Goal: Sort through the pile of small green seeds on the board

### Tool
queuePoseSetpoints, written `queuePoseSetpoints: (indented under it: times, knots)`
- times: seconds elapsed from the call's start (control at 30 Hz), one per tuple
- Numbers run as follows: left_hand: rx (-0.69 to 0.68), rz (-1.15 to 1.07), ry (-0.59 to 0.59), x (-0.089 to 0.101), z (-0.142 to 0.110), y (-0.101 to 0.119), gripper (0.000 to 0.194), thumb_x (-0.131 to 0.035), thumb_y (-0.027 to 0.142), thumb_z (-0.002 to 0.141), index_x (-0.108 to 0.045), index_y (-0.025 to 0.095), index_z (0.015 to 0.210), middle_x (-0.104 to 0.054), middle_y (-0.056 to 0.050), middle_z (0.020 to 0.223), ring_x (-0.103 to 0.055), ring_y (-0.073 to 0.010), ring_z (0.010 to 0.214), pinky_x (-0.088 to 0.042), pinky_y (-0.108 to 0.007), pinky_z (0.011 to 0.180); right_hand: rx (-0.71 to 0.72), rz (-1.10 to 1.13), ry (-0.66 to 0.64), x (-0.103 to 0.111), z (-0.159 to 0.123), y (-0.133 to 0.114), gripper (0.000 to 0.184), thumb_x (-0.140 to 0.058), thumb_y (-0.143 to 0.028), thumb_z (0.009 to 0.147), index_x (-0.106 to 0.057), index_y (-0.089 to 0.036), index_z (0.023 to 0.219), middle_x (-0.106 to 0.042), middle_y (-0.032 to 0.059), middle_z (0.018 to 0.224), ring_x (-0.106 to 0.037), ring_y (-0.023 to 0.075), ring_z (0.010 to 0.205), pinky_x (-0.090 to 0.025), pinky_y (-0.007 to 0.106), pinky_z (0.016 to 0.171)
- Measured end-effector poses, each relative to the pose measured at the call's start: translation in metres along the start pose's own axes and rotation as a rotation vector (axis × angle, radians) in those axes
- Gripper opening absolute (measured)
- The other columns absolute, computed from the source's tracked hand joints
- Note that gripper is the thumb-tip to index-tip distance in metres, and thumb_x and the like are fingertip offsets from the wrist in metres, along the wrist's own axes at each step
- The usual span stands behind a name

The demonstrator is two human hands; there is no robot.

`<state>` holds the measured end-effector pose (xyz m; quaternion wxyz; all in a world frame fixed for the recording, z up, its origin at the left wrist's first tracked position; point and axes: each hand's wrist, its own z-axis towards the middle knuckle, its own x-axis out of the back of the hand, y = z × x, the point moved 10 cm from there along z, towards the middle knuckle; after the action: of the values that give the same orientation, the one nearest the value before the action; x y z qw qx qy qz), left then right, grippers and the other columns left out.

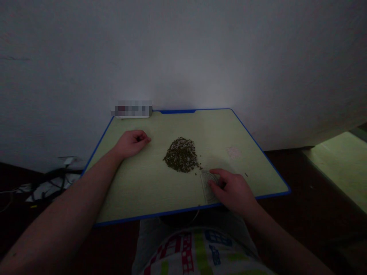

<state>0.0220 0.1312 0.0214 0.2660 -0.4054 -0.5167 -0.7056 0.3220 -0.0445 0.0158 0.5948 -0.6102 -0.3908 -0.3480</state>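
A loose pile of small dark green-brown grains point(181, 156), with pale bits among them, lies in the middle of the pale tabletop. A few stray grains trail from its right side toward a clear plastic protractor with curved markings point(210, 195). My right hand point(233, 188) grips the protractor near the table's front edge, covering part of it. To the left of the pile, my left hand point(132, 143) rests on the table with its fingers curled in. Nothing shows between those fingers.
The tabletop point(137, 194) has a blue rim. A white box point(133, 110), blurred out in part, stands at the far left corner against the wall. A thin patch of pale pink bits point(233, 152) and a small dark sliver point(246, 174) lie at right. Cables point(51, 173) run at left.
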Motion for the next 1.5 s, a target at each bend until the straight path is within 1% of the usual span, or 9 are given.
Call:
queuePoseSetpoints:
  times: [0.13, 0.3, 0.7, 0.87, 1.0, 1.2, 1.33, 1.43, 1.5]
  knots:
    - [-0.01, 0.008, 0.002, 0.0, 0.001, 0.0, 0.034, -0.051, 0.049, 0.075, -0.061, 0.017, 0.071, -0.054, 0.0, 0.06, -0.046, -0.0121, 0.056, -0.036, -0.024, 0.053, -0.044, 0.003, 0.016, 0.005, 0.002, 0.012, 0.038, -0.053, -0.038, 0.083, -0.066, -0.019, 0.113, -0.067, -0.0001, 0.06, -0.062, 0.018, 0.055, -0.043, 0.029, 0.054]
    - [-0.006, 0.017, 0.002, 0.001, 0.001, 0.0, 0.035, -0.051, 0.05, 0.076, -0.061, 0.017, 0.07, -0.054, 0.0, 0.059, -0.046, -0.0121, 0.055, -0.036, -0.024, 0.053, -0.043, 0.023, 0.02, 0.007, 0.008, 0.012, 0.038, -0.053, -0.037, 0.083, -0.066, -0.021, 0.114, -0.066, -0.0005, 0.061, -0.059, 0.0171, 0.054, -0.041, 0.029, 0.053]
    - [-0.01, -0.013, 0.013, 0.001, 0.0, 0.001, 0.036, -0.052, 0.05, 0.076, -0.06, 0.016, 0.069, -0.053, 0.0, 0.059, -0.045, -0.0121, 0.055, -0.035, -0.024, 0.052, 0.06, 0.119, -0.064, 0.004, 0.015, 0.006, 0.034, -0.052, -0.033, 0.083, -0.066, -0.022, 0.113, -0.059, -0.0021, 0.056, -0.051, 0.014, 0.048, -0.033, 0.027, 0.048]
    - [0.005, 0.012, 0.003, 0.001, 0.0, 0.002, 0.035, -0.052, 0.049, 0.075, -0.061, 0.016, 0.07, -0.054, -0.001, 0.059, -0.046, -0.0125, 0.055, -0.035, -0.025, 0.053, 0.085, 0.113, -0.052, 0.004, 0.019, 0.006, 0.033, -0.053, -0.032, 0.083, -0.067, -0.022, 0.112, -0.057, -0.0023, 0.055, -0.05, 0.0139, 0.049, -0.033, 0.027, 0.049]
    - [-0.006, 0.014, 0.007, 0.002, 0.0, 0.003, 0.035, -0.052, 0.049, 0.076, -0.061, 0.016, 0.071, -0.056, -0.001, 0.06, -0.047, -0.0126, 0.055, -0.036, -0.025, 0.054, 0.095, 0.146, -0.069, 0.002, 0.025, 0.007, 0.033, -0.054, -0.031, 0.083, -0.067, -0.022, 0.112, -0.057, -0.0025, 0.056, -0.05, 0.0133, 0.05, -0.034, 0.026, 0.049]
    - [-0.021, -0.01, 0.013, 0.001, 0.001, 0.001, 0.035, -0.053, 0.049, 0.076, -0.061, 0.016, 0.071, -0.054, 0.0, 0.059, -0.046, -0.0123, 0.055, -0.035, -0.025, 0.053, 0.153, 0.162, -0.121, 0.0, 0.031, 0.002, 0.035, -0.055, -0.03, 0.083, -0.067, -0.023, 0.114, -0.061, -0.0014, 0.062, -0.051, 0.0131, 0.052, -0.035, 0.025, 0.05]
    - [-0.032, -0.019, 0.015, 0.0, 0.001, 0.0, 0.035, -0.053, 0.049, 0.077, -0.062, 0.016, 0.071, -0.055, 0.0, 0.06, -0.046, -0.0122, 0.056, -0.035, -0.025, 0.054, 0.175, 0.159, -0.153, 0.0, 0.036, -0.002, 0.035, -0.054, -0.028, 0.083, -0.067, -0.023, 0.116, -0.065, 0.0, 0.065, -0.055, 0.0138, 0.054, -0.038, 0.025, 0.052]
    - [-0.036, -0.003, 0.017, 0.0, 0.002, 0.0, 0.035, -0.053, 0.049, 0.077, -0.061, 0.016, 0.071, -0.055, 0.0, 0.06, -0.046, -0.0123, 0.056, -0.035, -0.025, 0.054, 0.196, 0.153, -0.159, 0.0, 0.041, -0.006, 0.037, -0.053, -0.026, 0.083, -0.067, -0.021, 0.117, -0.069, 0.0022, 0.073, -0.058, 0.0151, 0.058, -0.042, 0.027, 0.056]
    - [-0.034, 0.001, 0.019, 0.0, 0.002, 0.0, 0.035, -0.053, 0.049, 0.077, -0.061, 0.015, 0.071, -0.054, 0.0, 0.06, -0.046, -0.0122, 0.056, -0.035, -0.025, 0.054, 0.219, 0.155, -0.156, 0.001, 0.044, -0.009, 0.037, -0.053, -0.024, 0.083, -0.067, -0.02, 0.117, -0.072, 0.004, 0.082, -0.062, 0.0166, 0.063, -0.045, 0.028, 0.061]
